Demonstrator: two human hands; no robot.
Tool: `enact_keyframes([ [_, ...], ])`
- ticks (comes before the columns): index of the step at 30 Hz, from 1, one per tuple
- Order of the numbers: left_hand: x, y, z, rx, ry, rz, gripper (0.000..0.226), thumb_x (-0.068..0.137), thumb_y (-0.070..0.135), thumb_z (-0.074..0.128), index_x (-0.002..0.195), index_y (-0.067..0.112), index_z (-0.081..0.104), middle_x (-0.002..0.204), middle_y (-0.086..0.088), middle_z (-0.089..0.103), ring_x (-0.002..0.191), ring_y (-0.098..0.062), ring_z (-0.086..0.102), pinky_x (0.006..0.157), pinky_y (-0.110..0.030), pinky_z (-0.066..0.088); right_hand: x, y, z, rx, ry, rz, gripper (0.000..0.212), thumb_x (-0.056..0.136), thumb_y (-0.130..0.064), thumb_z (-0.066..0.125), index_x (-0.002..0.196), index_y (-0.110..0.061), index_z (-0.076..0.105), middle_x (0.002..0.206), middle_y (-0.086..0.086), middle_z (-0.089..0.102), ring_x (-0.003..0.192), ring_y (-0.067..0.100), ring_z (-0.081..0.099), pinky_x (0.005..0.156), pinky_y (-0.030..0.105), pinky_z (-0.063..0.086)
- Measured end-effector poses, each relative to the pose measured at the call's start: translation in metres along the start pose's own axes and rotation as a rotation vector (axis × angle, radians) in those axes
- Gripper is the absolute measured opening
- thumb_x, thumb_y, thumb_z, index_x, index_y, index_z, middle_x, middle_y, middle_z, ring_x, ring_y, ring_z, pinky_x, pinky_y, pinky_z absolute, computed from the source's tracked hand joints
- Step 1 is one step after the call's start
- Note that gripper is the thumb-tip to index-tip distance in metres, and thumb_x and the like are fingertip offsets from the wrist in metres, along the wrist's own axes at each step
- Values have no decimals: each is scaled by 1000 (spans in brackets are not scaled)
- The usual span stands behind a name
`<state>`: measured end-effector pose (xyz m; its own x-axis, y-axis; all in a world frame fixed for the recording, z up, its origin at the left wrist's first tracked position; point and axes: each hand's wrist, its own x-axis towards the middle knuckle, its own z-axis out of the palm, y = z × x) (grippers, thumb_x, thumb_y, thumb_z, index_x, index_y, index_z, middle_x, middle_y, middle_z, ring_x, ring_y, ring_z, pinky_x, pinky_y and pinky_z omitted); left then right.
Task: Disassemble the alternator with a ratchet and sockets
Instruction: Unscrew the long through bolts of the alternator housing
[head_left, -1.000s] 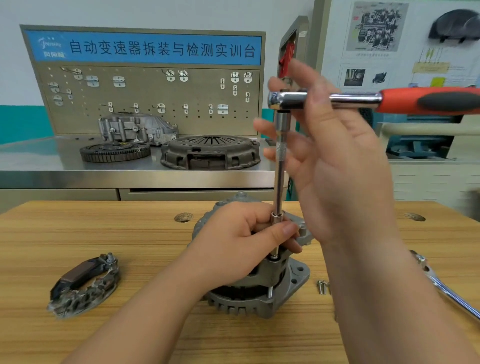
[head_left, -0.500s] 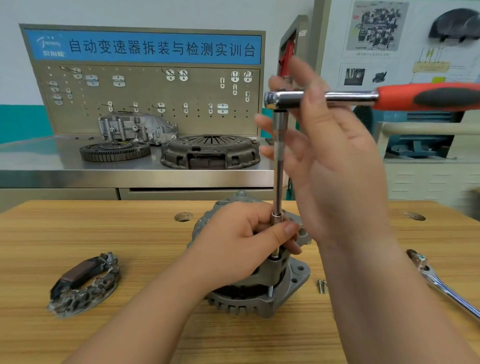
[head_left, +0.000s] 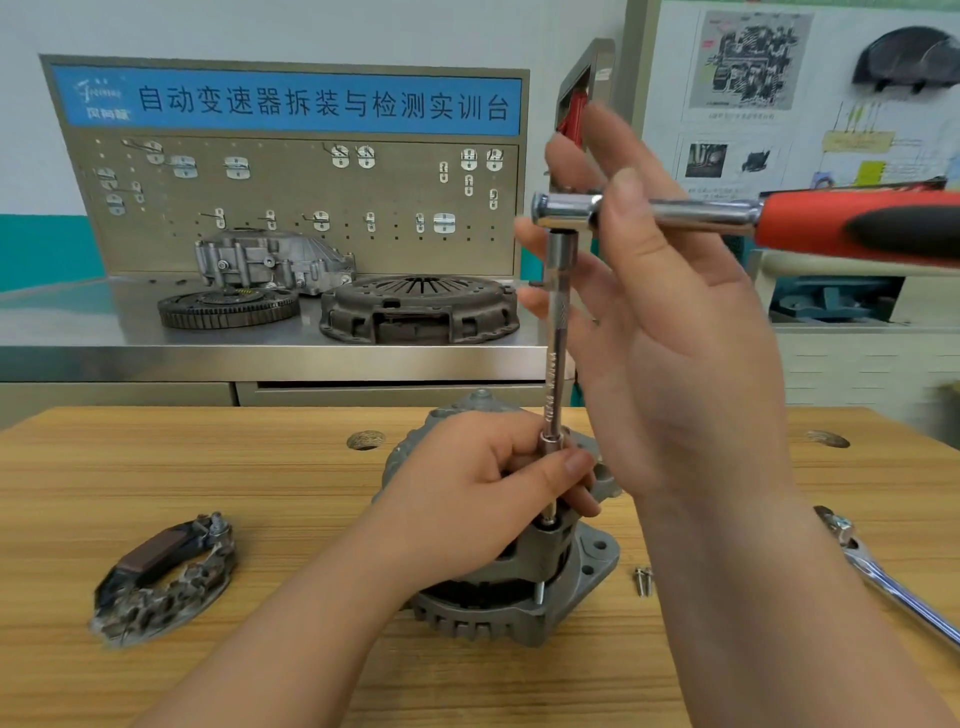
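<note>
The alternator (head_left: 571, 597) stands in the middle of the bench (head_left: 156, 467). The left hand (head_left: 467, 509) grips the extension bar (head_left: 556, 353) low on it. The right hand (head_left: 675, 364), fingers straight, touches the ratchet (head_left: 701, 210).

alternator (head_left: 519, 587) mid-table (head_left: 208, 467), rectifier (head_left: 166, 577) left, screws (head_left: 643, 581) right
</note>
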<state>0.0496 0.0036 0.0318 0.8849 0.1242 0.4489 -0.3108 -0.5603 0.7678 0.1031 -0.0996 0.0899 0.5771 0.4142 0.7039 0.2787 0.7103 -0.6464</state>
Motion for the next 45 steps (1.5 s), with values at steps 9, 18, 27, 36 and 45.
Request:
enact_keyframes([
  [9,-2,0,1,-33,-4,6,29,86,43,56,84,19,73,76,-1,74,67,-40,61,66,-59,50,2,-2,-1,161,-85,170,48,85,-50,40,119,-22,59,99,-1,76,85,20,72,74,28,55],
  [18,-1,-3,2,-76,7,-4,33,83,38,62,85,7,73,77,1,75,74,-44,65,73,-57,54,1,-3,0,138,-74,70,29,92,-39,49,114,-27,63,110,-7,72,95,20,70,80,27,52],
  [27,0,-4,0,0,13,13,26,85,36,52,88,19,72,80,12,75,80,-29,69,75,-48,55,1,0,0,7,-16,-23,24,94,-33,50,114,-28,63,116,-2,71,101,20,69,87,32,53],
  [36,-1,-1,2,31,20,53,23,89,39,53,88,24,71,68,19,70,56,-24,55,55,-30,46,1,0,-2,120,-41,87,35,97,-42,40,120,-24,58,116,-5,72,91,23,73,75,27,52],
  [45,0,-1,3,-37,36,-20,27,85,36,54,89,17,72,83,5,76,82,-46,65,77,-62,51,1,1,-1,-77,-8,-113,25,91,-26,53,112,-30,65,126,-6,66,110,21,64,90,32,50],
])
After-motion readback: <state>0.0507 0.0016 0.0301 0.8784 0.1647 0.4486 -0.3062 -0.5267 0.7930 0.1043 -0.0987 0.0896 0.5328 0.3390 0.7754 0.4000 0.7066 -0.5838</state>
